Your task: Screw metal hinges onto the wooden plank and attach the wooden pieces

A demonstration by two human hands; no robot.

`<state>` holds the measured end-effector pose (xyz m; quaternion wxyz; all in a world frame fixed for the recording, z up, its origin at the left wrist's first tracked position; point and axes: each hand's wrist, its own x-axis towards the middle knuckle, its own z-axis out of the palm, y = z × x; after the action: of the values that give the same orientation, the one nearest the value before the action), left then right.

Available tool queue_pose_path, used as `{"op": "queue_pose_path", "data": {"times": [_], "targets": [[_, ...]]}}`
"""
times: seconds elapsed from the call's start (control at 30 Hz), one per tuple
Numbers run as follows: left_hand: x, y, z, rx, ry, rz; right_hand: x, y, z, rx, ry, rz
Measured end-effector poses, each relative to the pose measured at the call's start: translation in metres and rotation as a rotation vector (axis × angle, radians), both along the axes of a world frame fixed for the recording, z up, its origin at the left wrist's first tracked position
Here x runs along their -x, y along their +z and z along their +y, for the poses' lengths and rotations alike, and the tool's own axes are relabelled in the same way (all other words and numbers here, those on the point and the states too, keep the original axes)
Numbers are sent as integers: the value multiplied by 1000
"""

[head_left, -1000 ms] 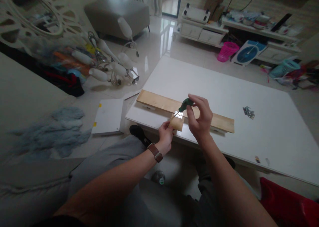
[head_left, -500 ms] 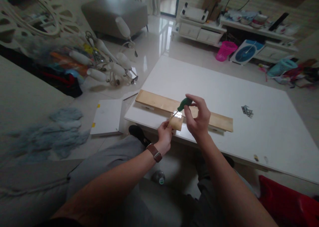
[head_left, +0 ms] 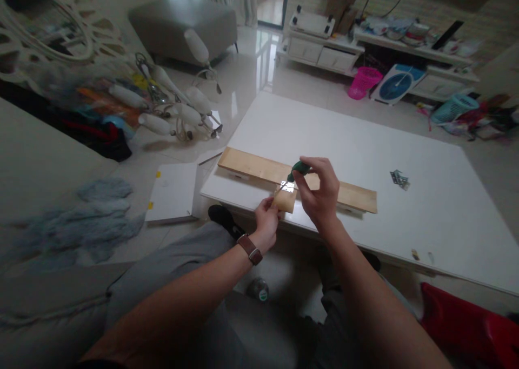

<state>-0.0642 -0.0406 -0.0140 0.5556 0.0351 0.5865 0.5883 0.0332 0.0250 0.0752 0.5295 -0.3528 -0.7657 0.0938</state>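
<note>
My right hand [head_left: 321, 188] grips the green handle of a screwdriver [head_left: 299, 169], its shaft slanting down to the left. The tip ends near the fingers of my left hand [head_left: 266, 216], at the left side of a short wooden piece [head_left: 285, 200]. My left fingers are closed on that piece's left edge. A shiny metal hinge [head_left: 287, 186] lies where the short piece meets a long wooden board [head_left: 255, 165]. Whether a screw sits under the tip is too small to tell. The board rests slightly raised on the white table [head_left: 348, 136].
Several loose metal hinges [head_left: 400, 179] lie on the table's right part, with two small items [head_left: 415, 254] near its front edge. A white box [head_left: 170, 192] is on the floor at left. Below my hands stands a bottle [head_left: 258, 289]; a red object [head_left: 462, 320] is at lower right.
My right fingers have shifted their grip on the screwdriver handle, the thumb and index now further left around it. My left hand still holds the short wooden piece. The view has shifted slightly.
</note>
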Motion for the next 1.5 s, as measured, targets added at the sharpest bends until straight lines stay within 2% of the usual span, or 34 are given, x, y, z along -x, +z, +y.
{"op": "queue_pose_path", "data": {"times": [0.17, 0.33, 0.57, 0.7, 0.87, 1.1, 1.17, 1.27, 1.37, 1.5], "targets": [[1, -2, -1, -9, -4, 4, 0, 0, 0, -37, -32, 6], [1, -4, -2, -4, -16, 17, 1, -2, 0, -8, -72, -5], [2, -8, 0, -17, -49, 37, -9, 7, -10, -125, -100, 42], [4, -12, 2, -2, -81, 21, -27, 8, -19, -62, -75, 73], [5, -20, 4, 22, -105, 24, -49, -1, -38, 2, -30, 49], [5, -25, 4, 12, -111, 10, -65, -3, -59, 46, 11, -106], [5, -25, 4, 7, -115, 15, -65, -4, -62, 143, 96, -171], [4, -26, 5, 11, -100, 22, -57, -6, -69, 373, 323, -345], [3, -26, 7, 63, -78, 22, -44, -6, -81, 598, 507, -568], [5, -24, 5, 51, -101, 47, -26, -7, -101, 785, 748, -904]]}}
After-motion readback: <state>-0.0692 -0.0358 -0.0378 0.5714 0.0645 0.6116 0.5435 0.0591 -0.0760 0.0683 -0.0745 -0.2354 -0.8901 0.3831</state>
